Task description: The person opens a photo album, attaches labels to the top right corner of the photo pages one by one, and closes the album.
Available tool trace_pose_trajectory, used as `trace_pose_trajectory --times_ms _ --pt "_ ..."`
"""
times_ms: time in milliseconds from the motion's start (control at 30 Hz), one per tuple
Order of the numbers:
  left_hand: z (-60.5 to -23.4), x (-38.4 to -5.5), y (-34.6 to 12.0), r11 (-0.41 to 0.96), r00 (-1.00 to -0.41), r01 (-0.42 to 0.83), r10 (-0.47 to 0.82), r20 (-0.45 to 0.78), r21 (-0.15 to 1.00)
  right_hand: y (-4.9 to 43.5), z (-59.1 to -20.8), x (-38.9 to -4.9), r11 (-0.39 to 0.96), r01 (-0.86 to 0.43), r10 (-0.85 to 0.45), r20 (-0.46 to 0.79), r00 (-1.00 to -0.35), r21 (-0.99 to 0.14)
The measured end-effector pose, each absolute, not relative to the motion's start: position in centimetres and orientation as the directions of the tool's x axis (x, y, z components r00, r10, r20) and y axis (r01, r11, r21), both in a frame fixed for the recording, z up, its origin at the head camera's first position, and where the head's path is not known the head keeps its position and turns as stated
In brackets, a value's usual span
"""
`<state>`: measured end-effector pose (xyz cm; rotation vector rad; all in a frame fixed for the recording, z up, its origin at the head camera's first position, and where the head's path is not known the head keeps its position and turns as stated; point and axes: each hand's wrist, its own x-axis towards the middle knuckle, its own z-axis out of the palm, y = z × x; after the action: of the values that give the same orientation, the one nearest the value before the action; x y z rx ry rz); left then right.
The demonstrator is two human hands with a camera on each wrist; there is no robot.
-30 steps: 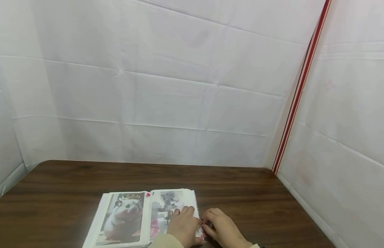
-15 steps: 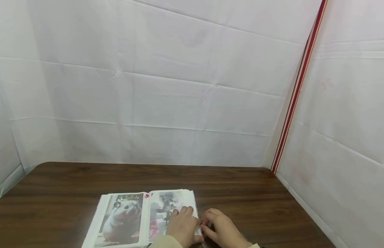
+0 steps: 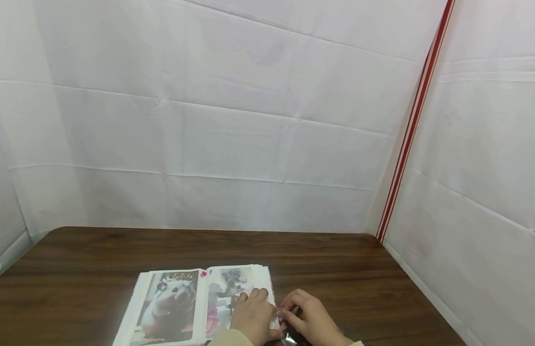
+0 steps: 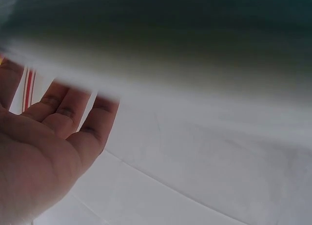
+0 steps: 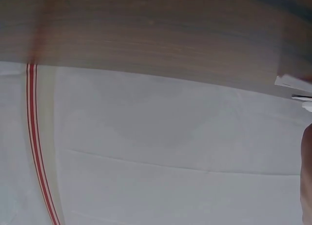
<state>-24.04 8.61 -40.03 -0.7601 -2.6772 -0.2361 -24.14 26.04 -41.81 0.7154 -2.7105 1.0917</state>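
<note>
An open photo album [image 3: 202,307] lies on the table, with a white hamster picture [image 3: 170,305] on its left page. My left hand [image 3: 253,317] rests on the right page, covering part of a grey picture with pink flowers [image 3: 212,321]. Its fingers are loosely bent in the left wrist view. At the album's right edge, my right hand [image 3: 310,317] pinches a small pink-and-white piece [image 3: 282,326] between thumb and forefinger; I cannot tell its kind. Below that hand shows a shiny, see-through film [image 3: 289,339], partly hidden by the fingers.
The dark wood table [image 3: 198,247] stretches behind and to both sides of the album. White cloth [image 3: 233,139] hangs along the back and sides, with a red-striped band [image 3: 401,168] at the right corner. White page edges [image 5: 295,84] show in the right wrist view.
The shiny film has come into sight below my right hand, whose thumb and fingers have shifted slightly at the edge. My left hand stays on the page.
</note>
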Motion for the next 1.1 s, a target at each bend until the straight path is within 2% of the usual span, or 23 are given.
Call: trace_pose_trajectory --times_ms 200,267,433,567,667,867,967,1100 --pt "-40.5 -23.9 8.2 0.828 -0.777 0.56 0.517 0.358 0.02 26.0 -42.0 -24.2 0.628 -0.434 -0.354 0.259 -0.899 -0.647" --pt "-40.6 -23.7 7.8 0.818 -0.773 0.575 0.538 0.337 0.014 26.0 -42.2 -24.3 0.629 -0.44 -0.35 0.272 -0.896 -0.641" --pt "-40.1 -23.1 7.0 0.814 -0.755 0.58 0.532 0.383 0.011 26.0 -42.3 -24.6 0.65 -0.482 -0.343 0.339 -0.876 -0.588" --pt "-40.1 -22.5 6.8 0.808 -0.709 0.586 0.545 0.448 -0.057 26.0 -42.3 -24.5 0.666 -0.457 -0.324 0.324 -0.889 -0.589" --pt "-40.4 -22.0 6.9 0.79 -0.68 0.602 0.584 0.443 -0.117 26.0 -42.3 -24.5 0.672 -0.45 -0.318 0.319 -0.893 -0.588" --pt "-41.1 -21.4 7.0 0.757 -0.733 0.637 0.654 0.188 -0.149 25.9 -42.3 -24.4 0.678 -0.458 -0.313 0.337 -0.888 -0.575" --pt "-41.4 -21.5 7.1 0.731 -0.725 0.659 0.68 0.109 -0.177 26.0 -42.2 -24.4 0.661 -0.457 -0.317 0.331 -0.889 -0.595" --pt "-41.2 -21.8 7.2 0.721 -0.723 0.685 0.691 0.029 -0.099 26.1 -42.1 -24.3 0.632 -0.46 -0.318 0.332 -0.888 -0.624"
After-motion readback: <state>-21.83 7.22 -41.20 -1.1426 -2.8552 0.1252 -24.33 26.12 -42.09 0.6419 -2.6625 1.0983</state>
